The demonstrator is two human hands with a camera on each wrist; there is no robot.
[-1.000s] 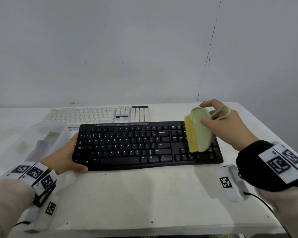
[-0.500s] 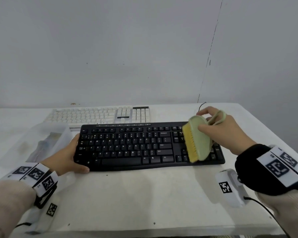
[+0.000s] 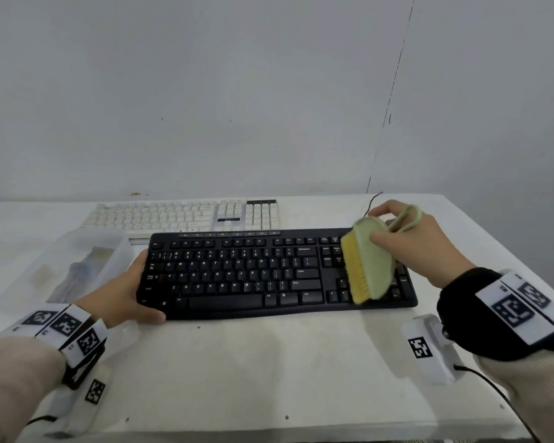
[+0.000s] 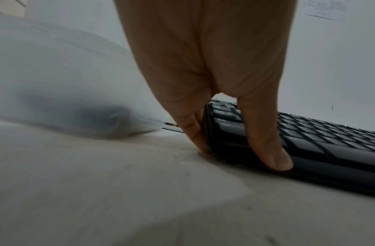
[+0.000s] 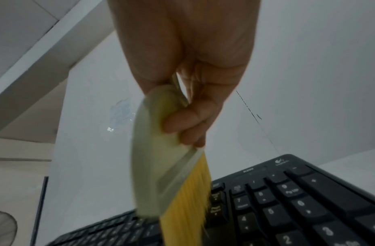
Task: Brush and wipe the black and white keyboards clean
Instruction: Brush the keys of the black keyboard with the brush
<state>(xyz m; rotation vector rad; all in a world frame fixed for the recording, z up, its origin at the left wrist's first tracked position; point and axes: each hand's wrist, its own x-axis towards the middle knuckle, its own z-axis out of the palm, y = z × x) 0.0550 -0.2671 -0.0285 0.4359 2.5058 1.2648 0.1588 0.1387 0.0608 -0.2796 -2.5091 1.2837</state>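
The black keyboard (image 3: 269, 273) (image 4: 321, 141) (image 5: 298, 204) lies across the middle of the white table (image 3: 269, 372). My left hand (image 3: 125, 292) (image 4: 224, 99) grips its left end, thumb on the front edge and fingers along the side. My right hand (image 3: 416, 241) (image 5: 188, 93) holds a pale green brush (image 3: 370, 260) (image 5: 157, 159) with yellow bristles (image 3: 354, 270) (image 5: 186, 208). The bristles stand on the keys between the arrow keys and the number pad. The white keyboard (image 3: 186, 215) lies behind the black one.
A clear plastic box (image 3: 68, 266) (image 4: 62, 79) sits left of the black keyboard, close to my left hand. A thin black cable (image 3: 372, 199) runs off the back right of the table. The wall stands just behind the table.
The brush has slid a little to the left across the right end of the black keyboard. My left hand keeps its hold on the left end.
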